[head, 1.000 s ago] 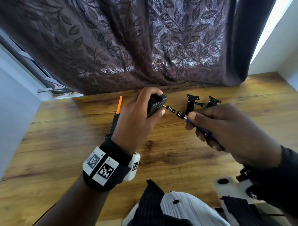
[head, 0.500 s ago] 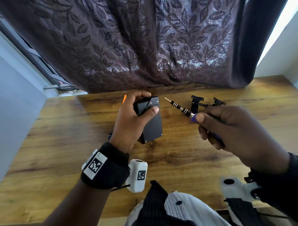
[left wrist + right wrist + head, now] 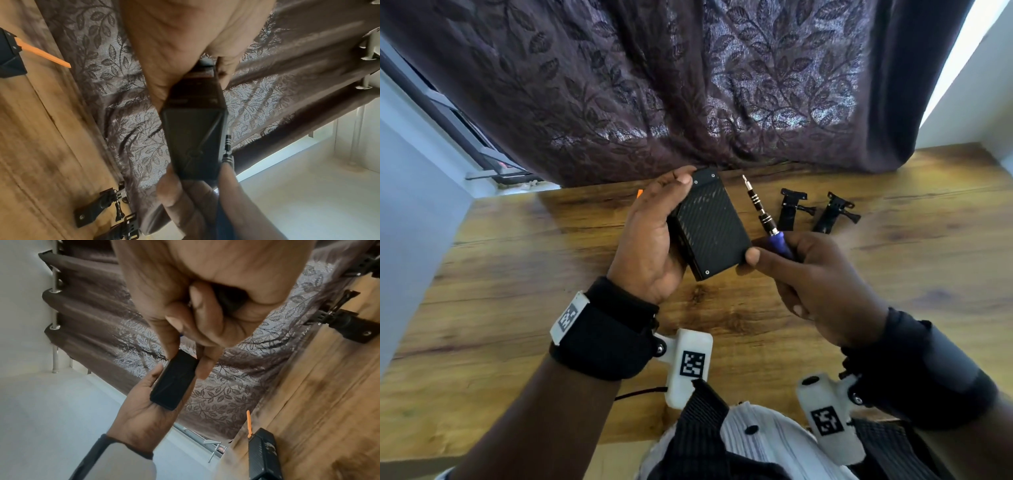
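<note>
Left grip [image 3: 654, 240] — wrapped round the black box [image 3: 712, 226]: thumb over the far end, palm along the long left edge. Holds the box clear of the desk [image 3: 517, 274], just above centre frame in the head view, carbon-weave face turned toward the camera, small screw heads visible at the corners.

Right grip [image 3: 822, 287] — closed round the blue handle of the screwdriver [image 3: 760, 209], with a fingertip [image 3: 751, 255] stretched forward to touch the box at its lower right corner. Points the bit toward the upper edge of the frame, just beside the box, off every screw.

Changed within the last second: bit withdrawn from the narrow end face of the box, where it sat engaged; box then swung from end-on to broad face up. Judged to mean that the end-face fastener is finished with, or set aside, and that the box is being re-indexed by both grips for a screw on the broad face. Likely to call next for tilting the bit down onto a corner screw, with the box steadied first; not yet begun.

Farther out, right of the screwdriver: a black mount [image 3: 792, 209] and a second mount [image 3: 832, 212], lying on the desk, apart from both grips. At left, mostly hidden behind the left grip: an orange-tipped tool [image 3: 639, 193]. Across the upper half of the frame: a leaf-patterned curtain [image 3: 654, 85].
</note>
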A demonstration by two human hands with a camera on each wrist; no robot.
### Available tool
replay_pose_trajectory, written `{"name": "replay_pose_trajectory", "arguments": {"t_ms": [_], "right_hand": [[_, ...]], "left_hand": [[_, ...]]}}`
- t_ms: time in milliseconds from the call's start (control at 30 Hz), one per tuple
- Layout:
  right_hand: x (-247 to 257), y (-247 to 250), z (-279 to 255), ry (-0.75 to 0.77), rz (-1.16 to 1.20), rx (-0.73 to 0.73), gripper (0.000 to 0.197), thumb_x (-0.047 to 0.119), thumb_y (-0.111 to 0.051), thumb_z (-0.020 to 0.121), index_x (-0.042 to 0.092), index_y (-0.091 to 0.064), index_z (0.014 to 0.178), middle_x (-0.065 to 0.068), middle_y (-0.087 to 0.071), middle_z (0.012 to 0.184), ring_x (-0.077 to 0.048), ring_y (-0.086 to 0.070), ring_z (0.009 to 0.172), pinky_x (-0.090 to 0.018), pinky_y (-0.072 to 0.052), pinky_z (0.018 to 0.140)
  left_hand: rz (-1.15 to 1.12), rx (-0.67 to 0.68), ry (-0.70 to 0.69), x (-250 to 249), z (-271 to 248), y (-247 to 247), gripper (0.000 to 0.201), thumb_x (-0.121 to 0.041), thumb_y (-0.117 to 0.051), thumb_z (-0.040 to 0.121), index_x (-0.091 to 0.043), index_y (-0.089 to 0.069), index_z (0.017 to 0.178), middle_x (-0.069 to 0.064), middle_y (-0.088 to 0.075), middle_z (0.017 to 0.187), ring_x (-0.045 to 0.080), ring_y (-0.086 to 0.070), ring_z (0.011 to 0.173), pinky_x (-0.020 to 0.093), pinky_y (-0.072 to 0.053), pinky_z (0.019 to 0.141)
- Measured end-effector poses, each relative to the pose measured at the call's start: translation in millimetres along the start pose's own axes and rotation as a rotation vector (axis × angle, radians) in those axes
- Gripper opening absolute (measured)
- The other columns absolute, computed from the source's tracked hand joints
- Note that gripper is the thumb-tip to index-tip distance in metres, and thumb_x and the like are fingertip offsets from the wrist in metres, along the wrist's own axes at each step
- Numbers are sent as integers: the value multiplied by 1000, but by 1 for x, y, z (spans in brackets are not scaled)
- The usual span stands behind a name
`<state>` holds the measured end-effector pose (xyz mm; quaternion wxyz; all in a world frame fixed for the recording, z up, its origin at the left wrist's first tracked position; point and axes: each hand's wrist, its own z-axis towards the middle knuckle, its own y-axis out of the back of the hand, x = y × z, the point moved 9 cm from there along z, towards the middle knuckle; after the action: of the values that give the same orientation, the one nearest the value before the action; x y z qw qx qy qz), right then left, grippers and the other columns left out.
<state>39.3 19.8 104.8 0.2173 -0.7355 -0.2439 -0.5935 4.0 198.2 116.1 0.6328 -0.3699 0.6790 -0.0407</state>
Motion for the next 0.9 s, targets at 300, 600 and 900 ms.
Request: {"name": "replay_pose_trajectory", "arguments": {"t_ms": [300,600,900], "right_hand": [[-12,5,4,-134,163,25,26,11,-65,92,-13,-65,102,6,-63,53,-5,-32,33,-21,-22,34],[21,16,14,19,57,-110,28,22,-75,86,-5,-71,93,-30,-70,85,-14,-33,38,-20,-24,33],[43,10,5,174,-91,-108,14,16,-57,101,10,-69,106,-11,-74,90,-26,-50,52,-25,-35,41]], "left_hand": [[382,22,136,4,0,-7,66,-20,-71,70,-12,-52,132,18,-68,128,32,-71,110,56,-58,85],[37,128,137,31,-20,-22,44,-2,-72,86,-3,-61,129,23,-70,128,36,-70,111,53,-59,95],[53,77,-8,12,-20,-19,30,7,-60,94,6,-59,124,26,-71,112,45,-72,100,56,-61,87]]}}
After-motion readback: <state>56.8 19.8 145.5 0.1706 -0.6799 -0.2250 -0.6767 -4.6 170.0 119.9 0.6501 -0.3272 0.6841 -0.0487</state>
